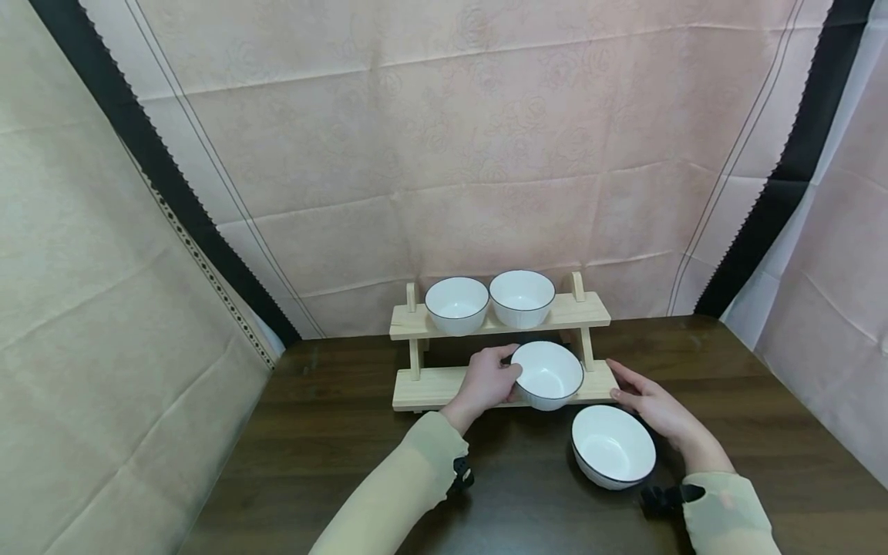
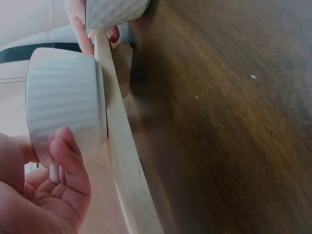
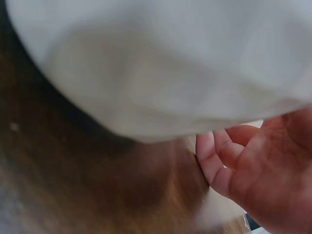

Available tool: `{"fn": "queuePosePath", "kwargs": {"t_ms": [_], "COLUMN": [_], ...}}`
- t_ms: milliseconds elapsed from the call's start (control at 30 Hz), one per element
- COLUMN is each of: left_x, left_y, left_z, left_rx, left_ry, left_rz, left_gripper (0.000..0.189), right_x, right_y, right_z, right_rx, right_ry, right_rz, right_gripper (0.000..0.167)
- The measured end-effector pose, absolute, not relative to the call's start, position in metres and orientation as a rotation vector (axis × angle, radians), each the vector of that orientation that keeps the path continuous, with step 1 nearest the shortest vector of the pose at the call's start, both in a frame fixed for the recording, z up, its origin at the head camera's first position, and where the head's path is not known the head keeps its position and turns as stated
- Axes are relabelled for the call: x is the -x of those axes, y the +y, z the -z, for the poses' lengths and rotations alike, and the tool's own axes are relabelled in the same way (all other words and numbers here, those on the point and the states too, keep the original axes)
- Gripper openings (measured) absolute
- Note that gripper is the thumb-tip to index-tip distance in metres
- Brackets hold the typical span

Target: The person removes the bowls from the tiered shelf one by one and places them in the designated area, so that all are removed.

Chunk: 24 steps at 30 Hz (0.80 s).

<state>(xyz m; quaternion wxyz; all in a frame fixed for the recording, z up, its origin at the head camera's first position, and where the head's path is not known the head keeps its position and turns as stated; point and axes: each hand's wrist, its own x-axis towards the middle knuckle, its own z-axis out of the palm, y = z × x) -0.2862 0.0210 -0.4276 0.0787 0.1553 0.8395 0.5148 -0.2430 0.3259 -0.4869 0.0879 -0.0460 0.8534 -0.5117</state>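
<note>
Cloth backdrop [image 1: 486, 154] behind brown wood table [image 1: 312, 478]. 2-tier wood rack [image 1: 432, 389] at far side. Upper shelf: far L bowl [image 1: 456, 306] & far R bowl [image 1: 522, 298], white w/ dark rims, side by side. Held bowl [image 1: 548, 374], same type, at lower shelf, R half; can't tell if touching. Near bowl [image 1: 613, 445] upright on table, near R of rack. R hand [image 1: 652, 405]: thumb & fingers apart, gripping lower shelf's R end. L hand [image 1: 486, 381]: thumb & curled fingers pinch held bowl's L side.

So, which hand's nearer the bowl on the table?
Right. The right hand is just beyond that bowl, holding the rack; the left hand is farther left, gripping another bowl at the lower shelf.
</note>
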Motion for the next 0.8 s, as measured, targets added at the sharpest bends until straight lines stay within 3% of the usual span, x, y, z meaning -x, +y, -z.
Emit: {"fn": "queuePosePath", "kwargs": {"t_ms": [800], "left_x": [0.261], "left_y": [0.005], "left_z": [0.427], "left_rx": [-0.515], "left_ry": [2.430], "left_rz": [-1.556], "left_gripper": [0.044], "right_x": [0.243], "right_y": [0.326], "right_z": [0.487], "right_rx": [0.139], "right_ry": [2.545], "right_rz": [1.529], "right_gripper": [0.066]}}
